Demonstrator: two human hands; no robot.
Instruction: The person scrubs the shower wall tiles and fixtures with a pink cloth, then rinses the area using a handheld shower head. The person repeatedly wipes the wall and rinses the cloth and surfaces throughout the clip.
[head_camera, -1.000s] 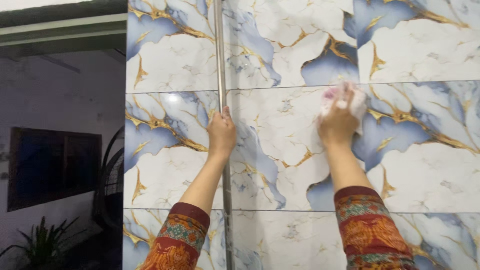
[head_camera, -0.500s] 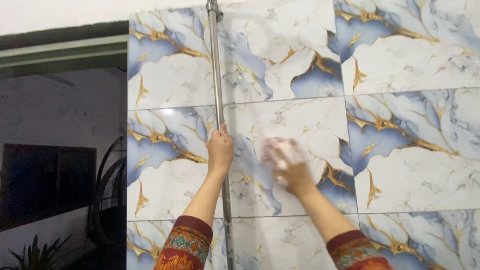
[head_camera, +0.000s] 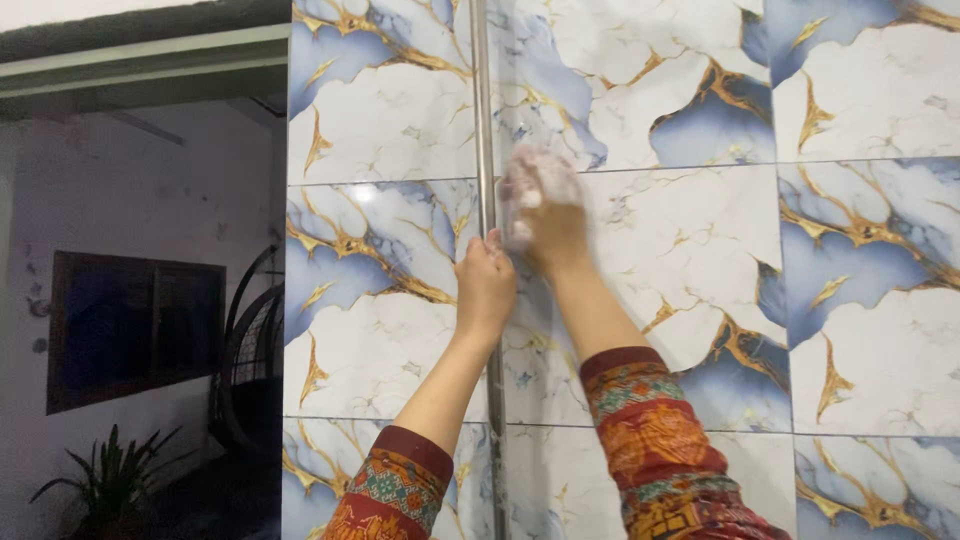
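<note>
A pale, pinkish-white cloth (head_camera: 535, 190) is seen bunched and blurred against the tiled wall (head_camera: 680, 260), just to the right of the vertical metal pipe (head_camera: 484, 120) and almost touching it. Its weave and edges cannot be made out, and its lower part is covered by the hand pressing it.

The right hand (head_camera: 552, 232) is laid over the cloth with fingers closed on it, pressing it flat to the wall beside the pipe. The left hand (head_camera: 485, 285) is wrapped shut around the pipe, just below and to the left of the cloth; the 2 hands are nearly touching. Both forearms rise from patterned red and orange sleeves (head_camera: 650, 450), which are cut off by the lower edge.

The wall is faced with glossy white marble-look tiles veined in blue and gold. The pipe runs past the upper and lower edges, so its ends are hidden. Well to the left of the pipe, a dim room is shown with a dark window (head_camera: 135, 325) and a potted plant (head_camera: 110, 480), hard to make out.
</note>
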